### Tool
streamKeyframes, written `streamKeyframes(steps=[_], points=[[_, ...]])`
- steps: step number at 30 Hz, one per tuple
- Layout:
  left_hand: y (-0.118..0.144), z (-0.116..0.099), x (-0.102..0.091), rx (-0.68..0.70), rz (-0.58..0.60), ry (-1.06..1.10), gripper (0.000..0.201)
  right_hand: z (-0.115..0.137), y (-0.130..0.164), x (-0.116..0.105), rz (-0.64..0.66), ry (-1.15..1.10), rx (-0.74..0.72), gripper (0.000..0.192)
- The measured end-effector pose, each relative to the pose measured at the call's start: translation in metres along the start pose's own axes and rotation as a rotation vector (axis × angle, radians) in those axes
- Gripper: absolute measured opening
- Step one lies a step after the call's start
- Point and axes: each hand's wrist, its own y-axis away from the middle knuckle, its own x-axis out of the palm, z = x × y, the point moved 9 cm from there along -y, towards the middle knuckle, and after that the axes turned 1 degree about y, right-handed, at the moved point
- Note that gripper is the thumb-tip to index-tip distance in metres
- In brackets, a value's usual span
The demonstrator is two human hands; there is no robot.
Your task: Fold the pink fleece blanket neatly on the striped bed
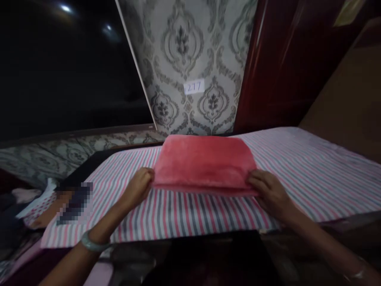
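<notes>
A folded, plush red cloth lies across the middle of the striped sheet, its folded layers showing along the near edge. My left hand pinches the cloth's near left corner between thumb and fingers. At the near right corner, my right hand grips the cloth with bent fingers. Both fingertips are partly hidden against the fabric. A pale bangle circles my left wrist.
A large dark screen stands at the back left. Behind the table is patterned wallpaper with a paper label reading 277. A dark red glossy panel rises at the right. Fabrics and a pixelated patch sit at the left.
</notes>
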Motion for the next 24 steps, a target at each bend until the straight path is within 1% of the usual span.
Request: streamKeyframes(steps=[1,2,3,4,6,7,9,11,12,13,15,17,18,19,20,21,22,23,24], points=[[0.021,0.003,0.025,-0.048,0.076,0.015,0.011,0.008,0.026,0.016,0.076,-0.030,0.000,0.041],[0.040,0.006,0.043,-0.106,0.124,0.025,0.013,0.014,0.048,0.027,0.139,-0.052,0.013,0.042],[0.055,0.007,0.055,-0.151,0.157,0.039,0.014,0.018,0.064,0.033,0.184,-0.072,0.037,0.044],[0.065,0.008,0.060,-0.183,0.171,0.058,0.013,0.021,0.075,0.035,0.213,-0.092,0.068,0.045],[0.072,0.006,0.058,-0.196,0.168,0.114,0.010,0.021,0.079,0.030,0.242,-0.139,0.131,0.048],[0.069,0.005,0.052,-0.191,0.150,0.141,0.008,0.020,0.076,0.024,0.239,-0.162,0.158,0.050],[0.057,0.004,0.035,-0.205,0.073,0.152,0.008,0.015,0.062,0.013,0.207,-0.181,0.225,0.050],[0.037,-0.002,0.024,-0.228,-0.011,0.118,0.013,0.008,0.043,0.007,0.159,-0.161,0.299,0.049],[0.025,-0.007,0.025,-0.239,-0.037,0.105,0.018,0.005,0.032,0.009,0.147,-0.149,0.335,0.050],[0.011,-0.014,0.030,-0.245,-0.046,0.102,0.024,0.002,0.019,0.015,0.149,-0.144,0.368,0.051],[-0.023,-0.029,0.052,-0.251,-0.014,0.135,0.037,-0.006,-0.010,0.039,0.183,-0.156,0.420,0.055],[-0.065,-0.042,0.086,-0.253,0.062,0.213,0.046,-0.021,-0.044,0.074,0.214,-0.194,0.458,0.058],[-0.088,-0.045,0.103,-0.261,0.092,0.270,0.050,-0.032,-0.062,0.093,0.223,-0.214,0.486,0.059],[-0.112,-0.045,0.119,-0.291,0.111,0.341,0.052,-0.046,-0.079,0.113,0.234,-0.237,0.534,0.060],[-0.135,-0.040,0.132,-0.355,0.110,0.444,0.054,-0.063,-0.095,0.133,0.246,-0.272,0.606,0.059],[-0.158,-0.031,0.143,-0.449,0.071,0.600,0.055,-0.082,-0.108,0.152,0.247,-0.322,0.698,0.059],[-0.177,-0.019,0.152,-0.567,-0.002,0.790,0.055,-0.101,-0.120,0.168,0.212,-0.383,0.796,0.059],[-0.197,-0.011,0.158,-0.600,-0.037,0.839,0.055,-0.117,-0.133,0.179,0.136,-0.452,0.856,0.057],[-0.213,-0.002,0.162,-0.635,-0.079,0.885,0.054,-0.127,-0.146,0.187,0.069,-0.512,0.847,0.056]])
